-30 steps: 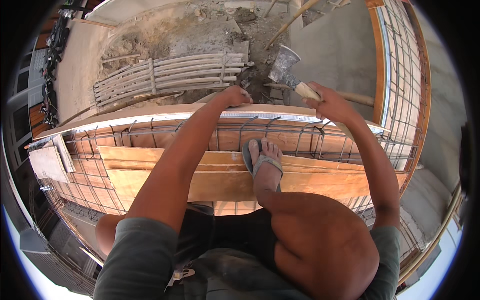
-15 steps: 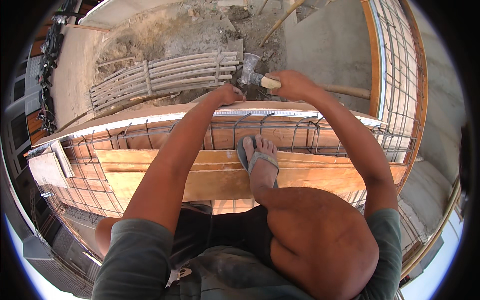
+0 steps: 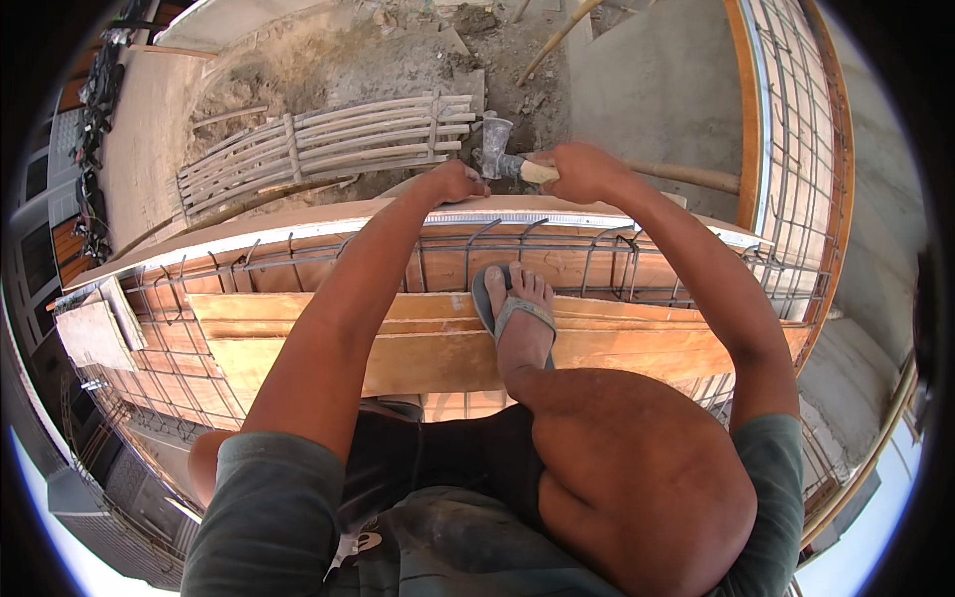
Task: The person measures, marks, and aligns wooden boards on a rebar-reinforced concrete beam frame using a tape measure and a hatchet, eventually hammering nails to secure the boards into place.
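Note:
My right hand (image 3: 582,173) is wrapped round the pale wooden handle (image 3: 539,172) of a hatchet. Its dusty grey head (image 3: 495,145) flares at the far end, and the blunt end points down toward the top edge of a plywood form panel (image 3: 338,211). Just left of the head, my left hand (image 3: 457,183) rests at that edge with its fingers closed together. Whatever they pinch is too small to make out. Below both hands, a white metal-like strip (image 3: 497,218) runs along the panel, with bent steel bars (image 3: 527,239) beside it.
My sandalled foot (image 3: 522,308) stands on wooden planks (image 3: 438,348) laid across the rebar cage. Beyond the panel, a bamboo rack (image 3: 328,149) lies over rubble, and a wooden pole (image 3: 686,177) extends right. More rebar mesh (image 3: 791,119) rises at the right.
The hatchet head has come down slightly toward the panel edge, closer to my left hand. My left hand stays at almost the same spot.

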`<state>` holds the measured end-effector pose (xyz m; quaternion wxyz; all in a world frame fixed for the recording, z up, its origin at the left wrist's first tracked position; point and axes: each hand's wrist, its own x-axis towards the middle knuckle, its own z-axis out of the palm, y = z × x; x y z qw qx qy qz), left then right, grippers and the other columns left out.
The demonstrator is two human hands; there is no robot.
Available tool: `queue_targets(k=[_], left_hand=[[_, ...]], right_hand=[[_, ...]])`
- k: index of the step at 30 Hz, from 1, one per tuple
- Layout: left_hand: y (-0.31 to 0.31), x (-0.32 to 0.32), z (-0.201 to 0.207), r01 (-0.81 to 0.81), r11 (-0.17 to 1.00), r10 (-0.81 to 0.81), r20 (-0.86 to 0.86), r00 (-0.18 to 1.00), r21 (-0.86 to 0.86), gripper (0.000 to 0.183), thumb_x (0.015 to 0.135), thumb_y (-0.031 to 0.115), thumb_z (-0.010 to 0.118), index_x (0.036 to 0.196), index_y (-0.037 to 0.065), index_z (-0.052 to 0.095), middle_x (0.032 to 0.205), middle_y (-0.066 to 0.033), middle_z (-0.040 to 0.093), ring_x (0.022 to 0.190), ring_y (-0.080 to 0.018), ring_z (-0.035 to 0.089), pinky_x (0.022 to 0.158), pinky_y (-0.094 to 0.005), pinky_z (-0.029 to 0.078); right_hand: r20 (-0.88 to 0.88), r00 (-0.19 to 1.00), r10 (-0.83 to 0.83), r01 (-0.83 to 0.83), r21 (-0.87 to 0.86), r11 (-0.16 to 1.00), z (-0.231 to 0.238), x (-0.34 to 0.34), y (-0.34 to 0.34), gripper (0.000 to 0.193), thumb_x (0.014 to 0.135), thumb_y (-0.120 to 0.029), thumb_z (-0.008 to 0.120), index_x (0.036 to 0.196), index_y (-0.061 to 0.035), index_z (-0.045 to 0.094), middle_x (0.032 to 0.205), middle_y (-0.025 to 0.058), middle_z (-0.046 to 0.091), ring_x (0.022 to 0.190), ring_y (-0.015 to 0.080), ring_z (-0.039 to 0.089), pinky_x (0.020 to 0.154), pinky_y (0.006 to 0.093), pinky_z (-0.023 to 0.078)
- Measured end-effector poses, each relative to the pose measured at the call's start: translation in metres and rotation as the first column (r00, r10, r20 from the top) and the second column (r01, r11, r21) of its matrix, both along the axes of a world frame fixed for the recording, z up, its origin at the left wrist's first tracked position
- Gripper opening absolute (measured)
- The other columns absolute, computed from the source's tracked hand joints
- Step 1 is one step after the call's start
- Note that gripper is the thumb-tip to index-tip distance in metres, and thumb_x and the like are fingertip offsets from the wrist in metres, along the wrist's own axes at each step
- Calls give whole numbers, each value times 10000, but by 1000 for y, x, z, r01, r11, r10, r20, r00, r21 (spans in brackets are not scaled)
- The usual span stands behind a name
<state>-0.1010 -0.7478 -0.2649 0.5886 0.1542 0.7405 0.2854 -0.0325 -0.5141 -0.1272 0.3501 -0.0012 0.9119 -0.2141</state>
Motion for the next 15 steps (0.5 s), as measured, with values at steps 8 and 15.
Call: queue_targets(k=[8, 15], left_hand=[[3, -2, 5, 99, 994, -103, -77, 992, -47, 357, 860, 375, 778, 1058, 79, 786, 970, -144, 734, 902, -235, 642, 838, -392, 501], [4, 0, 3, 79, 997, -79, -49, 996, -3, 332, 868, 354, 768, 1067, 89, 789, 987, -138, 743, 914, -229, 656, 845, -381, 506]], right_hand=[[15, 998, -62, 62, 22, 998, 1, -1, -2, 452, 837, -260, 703, 1278, -165, 669, 1052, 184, 724, 993, 382, 683, 857, 479, 540], [-14, 988, -154, 153, -9, 988, 8, 3, -1, 461, 839, -257, 689, 1293, -183, 669, 1056, 184, 725, 994, 388, 684, 869, 488, 542]])
